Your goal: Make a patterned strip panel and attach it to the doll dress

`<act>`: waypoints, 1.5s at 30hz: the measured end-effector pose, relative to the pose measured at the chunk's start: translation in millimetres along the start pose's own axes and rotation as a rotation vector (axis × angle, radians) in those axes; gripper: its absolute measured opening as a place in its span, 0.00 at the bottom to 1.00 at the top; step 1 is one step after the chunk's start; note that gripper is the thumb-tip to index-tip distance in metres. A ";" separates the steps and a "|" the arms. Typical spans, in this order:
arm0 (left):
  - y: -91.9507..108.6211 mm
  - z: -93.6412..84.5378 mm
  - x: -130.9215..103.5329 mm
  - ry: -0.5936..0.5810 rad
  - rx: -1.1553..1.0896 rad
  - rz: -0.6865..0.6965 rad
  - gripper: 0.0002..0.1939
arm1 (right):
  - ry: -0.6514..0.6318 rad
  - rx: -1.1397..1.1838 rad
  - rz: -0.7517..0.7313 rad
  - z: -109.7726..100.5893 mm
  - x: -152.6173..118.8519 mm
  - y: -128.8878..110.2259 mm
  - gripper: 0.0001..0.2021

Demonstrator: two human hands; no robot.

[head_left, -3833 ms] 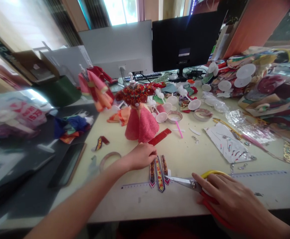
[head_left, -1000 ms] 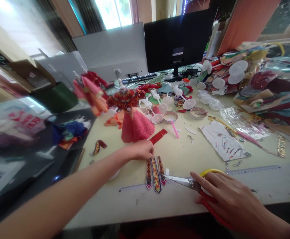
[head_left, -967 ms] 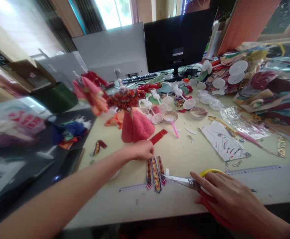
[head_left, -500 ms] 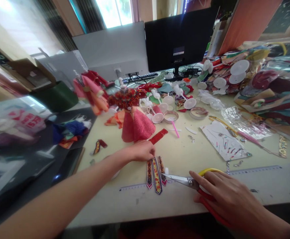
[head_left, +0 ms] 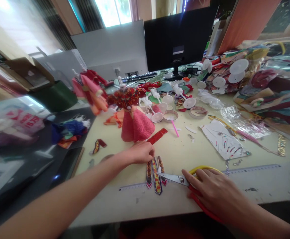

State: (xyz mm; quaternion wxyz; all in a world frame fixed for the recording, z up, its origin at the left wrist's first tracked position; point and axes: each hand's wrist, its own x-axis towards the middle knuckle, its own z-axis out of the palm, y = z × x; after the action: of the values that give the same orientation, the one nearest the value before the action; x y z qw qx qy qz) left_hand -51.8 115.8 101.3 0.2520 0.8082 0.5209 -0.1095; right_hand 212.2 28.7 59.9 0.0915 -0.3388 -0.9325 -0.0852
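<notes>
Three patterned ribbon strips (head_left: 157,179) with pointed, beaded-looking lower ends lie side by side near the table's front. My left hand (head_left: 142,152) is closed at their upper ends, its fingertips pinched together there. In my right hand (head_left: 209,187) is a pair of scissors (head_left: 177,178) with yellow and red handles, fingers wrapped round them. The scissor blades point left and their tips lie over the middle and right strips. A small white piece (head_left: 159,169) shows beside the blade tips. Just behind my left hand are a red ribbon piece (head_left: 157,136) and a doll in a pink skirt (head_left: 138,126).
A clear ruler (head_left: 254,169) runs along the front, partly under the strips and my right hand. A white card with trinkets (head_left: 223,139) lies to the right. White doll stands (head_left: 157,117), tape rolls (head_left: 199,112) and two monitors (head_left: 179,39) are farther back.
My right hand has moved the scissors left, so the tips reach farther over the strips. The small white piece has shifted left with them. My left hand stays almost in place.
</notes>
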 end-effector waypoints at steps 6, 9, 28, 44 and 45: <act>-0.4 2.1 -2.0 0.031 -0.037 -0.005 0.08 | -0.068 -0.112 0.007 -4.9 12.3 -4.2 0.18; -1.0 1.7 -2.7 0.043 -0.071 -0.017 0.08 | -0.096 -0.180 -0.020 -8.5 17.6 -6.4 0.16; -15.4 -9.5 -18.6 0.186 -0.272 -0.013 0.11 | -0.154 -0.229 -0.028 -12.8 22.5 -11.0 0.17; -9.9 16.8 -9.5 0.141 -0.212 0.003 0.08 | -0.199 -0.194 -0.004 -14.0 24.4 -11.1 0.21; -9.8 16.5 -9.3 0.138 -0.208 0.005 0.08 | -0.197 -0.193 -0.004 -13.5 24.3 -11.0 0.22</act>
State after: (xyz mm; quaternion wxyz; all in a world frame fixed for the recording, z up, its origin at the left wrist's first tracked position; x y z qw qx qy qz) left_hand -63.2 103.1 88.5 0.2983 0.7845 0.5436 0.0015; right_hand 188.3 32.4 77.5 -0.0336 -0.3511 -0.9251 -0.1408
